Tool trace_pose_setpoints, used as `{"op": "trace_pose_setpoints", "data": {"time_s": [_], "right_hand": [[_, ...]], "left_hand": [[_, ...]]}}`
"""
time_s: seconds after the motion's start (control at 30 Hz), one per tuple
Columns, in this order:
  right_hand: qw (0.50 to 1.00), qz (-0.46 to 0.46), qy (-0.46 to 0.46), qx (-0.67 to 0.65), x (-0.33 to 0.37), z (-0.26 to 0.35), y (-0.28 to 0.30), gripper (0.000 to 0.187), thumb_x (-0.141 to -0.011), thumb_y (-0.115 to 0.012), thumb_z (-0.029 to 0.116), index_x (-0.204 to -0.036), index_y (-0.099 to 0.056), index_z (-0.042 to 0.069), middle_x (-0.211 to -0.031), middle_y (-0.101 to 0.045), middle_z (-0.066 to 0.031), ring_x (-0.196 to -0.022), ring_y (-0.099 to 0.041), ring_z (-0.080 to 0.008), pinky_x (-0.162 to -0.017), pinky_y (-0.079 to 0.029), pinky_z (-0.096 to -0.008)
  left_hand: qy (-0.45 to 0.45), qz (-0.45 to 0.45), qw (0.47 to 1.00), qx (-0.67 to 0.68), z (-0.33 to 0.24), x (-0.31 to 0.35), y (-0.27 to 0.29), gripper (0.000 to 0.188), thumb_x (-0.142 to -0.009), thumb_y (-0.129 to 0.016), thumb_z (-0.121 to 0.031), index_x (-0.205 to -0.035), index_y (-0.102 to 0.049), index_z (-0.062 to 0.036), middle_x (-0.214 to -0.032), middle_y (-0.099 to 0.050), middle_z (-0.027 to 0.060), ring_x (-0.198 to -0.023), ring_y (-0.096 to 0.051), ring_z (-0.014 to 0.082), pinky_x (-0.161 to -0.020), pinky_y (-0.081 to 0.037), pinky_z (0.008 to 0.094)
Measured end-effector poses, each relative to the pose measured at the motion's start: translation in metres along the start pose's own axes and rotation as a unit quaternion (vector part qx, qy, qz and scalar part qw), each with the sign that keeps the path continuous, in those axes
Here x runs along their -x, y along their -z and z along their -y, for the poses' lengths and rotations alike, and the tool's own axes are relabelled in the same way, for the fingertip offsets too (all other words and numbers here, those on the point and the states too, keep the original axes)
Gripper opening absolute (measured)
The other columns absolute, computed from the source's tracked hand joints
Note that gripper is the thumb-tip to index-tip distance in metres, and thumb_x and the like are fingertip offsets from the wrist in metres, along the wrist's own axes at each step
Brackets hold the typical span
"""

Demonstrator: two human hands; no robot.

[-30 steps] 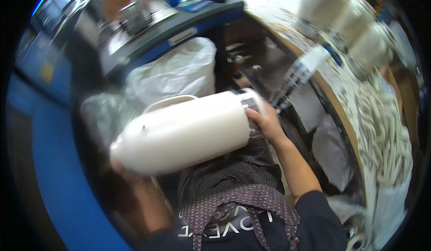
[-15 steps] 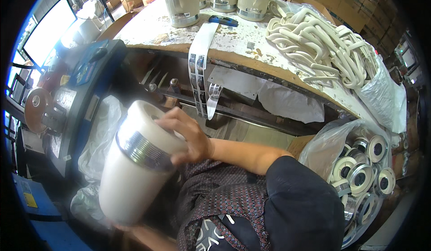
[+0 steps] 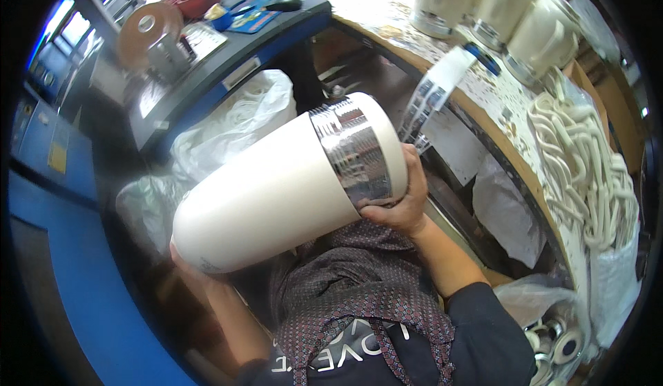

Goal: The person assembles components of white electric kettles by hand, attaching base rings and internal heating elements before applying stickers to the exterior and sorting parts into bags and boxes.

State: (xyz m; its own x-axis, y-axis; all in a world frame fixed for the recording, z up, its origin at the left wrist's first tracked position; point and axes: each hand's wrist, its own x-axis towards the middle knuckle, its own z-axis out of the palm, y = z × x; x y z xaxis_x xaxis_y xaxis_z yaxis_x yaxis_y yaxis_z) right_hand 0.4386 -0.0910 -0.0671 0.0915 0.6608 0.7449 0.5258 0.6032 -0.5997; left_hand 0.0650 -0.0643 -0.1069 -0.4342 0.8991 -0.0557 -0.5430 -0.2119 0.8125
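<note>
A large cream flask body with a ribbed, shiny metal band around one end lies tilted across my lap, held up between both hands. My right hand grips the banded end at the right, thumb on the near side and fingers behind it. Around the rounded lower-left end, my left hand is closed, most of its fingers hidden beneath the flask. Past the banded end, a strip of silver-and-dark labels hangs over the edge of the worktable.
Finished cream jugs stand on the worn white table. A heap of cream handles lies at its right. Ring-shaped lids fill a bag at lower right. White plastic bags sit beside the dark bench; a blue cabinet stands left.
The flask has tipped from near upright to lying sideways, its banded end swinging right. My right hand has moved right with it, and the view has turned left.
</note>
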Motion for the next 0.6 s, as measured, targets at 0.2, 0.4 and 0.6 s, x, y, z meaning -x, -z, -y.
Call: {"op": "trace_pose_setpoints", "data": {"time_s": [0.2,0.4,0.6], "right_hand": [[0.946,-0.079,-0.221,-0.224,-0.02,0.023,0.0,0.075,-0.069,-0.084,0.042,-0.119,-0.051,-0.002,-0.108,-0.06,-0.0128,-0.096,-0.063,-0.0233,-0.082,-0.054,-0.0349],[0.992,0.046,0.105,0.045,-0.011,0.018,-0.01,0.089,-0.058,-0.09,0.04,-0.126,-0.051,-0.003,-0.112,-0.053,-0.0175,-0.098,-0.057,-0.0325,-0.083,-0.049,-0.0438],[0.982,0.077,0.171,0.021,-0.002,0.042,-0.018,0.082,-0.06,-0.089,0.045,-0.119,-0.05,0.004,-0.105,-0.052,-0.0117,-0.093,-0.055,-0.0282,-0.086,-0.049,-0.0473]], "left_hand": [[0.059,0.064,0.991,0.105,0.013,-0.023,0.058,0.057,-0.1,-0.034,-0.047,-0.13,-0.052,-0.0022,-0.13,-0.056,0.0144,-0.119,-0.053,0.0286,-0.102,-0.044,0.0423],[0.106,0.11,0.976,0.153,0.042,-0.015,0.06,0.057,-0.102,-0.032,-0.045,-0.127,-0.055,0.0001,-0.127,-0.059,0.0149,-0.116,-0.054,0.0283,-0.102,-0.043,0.0399],[0.113,0.075,0.981,0.138,0.036,-0.019,0.06,0.054,-0.102,-0.034,-0.045,-0.125,-0.055,-0.0004,-0.125,-0.059,0.0146,-0.115,-0.055,0.0278,-0.101,-0.044,0.0398]]}}
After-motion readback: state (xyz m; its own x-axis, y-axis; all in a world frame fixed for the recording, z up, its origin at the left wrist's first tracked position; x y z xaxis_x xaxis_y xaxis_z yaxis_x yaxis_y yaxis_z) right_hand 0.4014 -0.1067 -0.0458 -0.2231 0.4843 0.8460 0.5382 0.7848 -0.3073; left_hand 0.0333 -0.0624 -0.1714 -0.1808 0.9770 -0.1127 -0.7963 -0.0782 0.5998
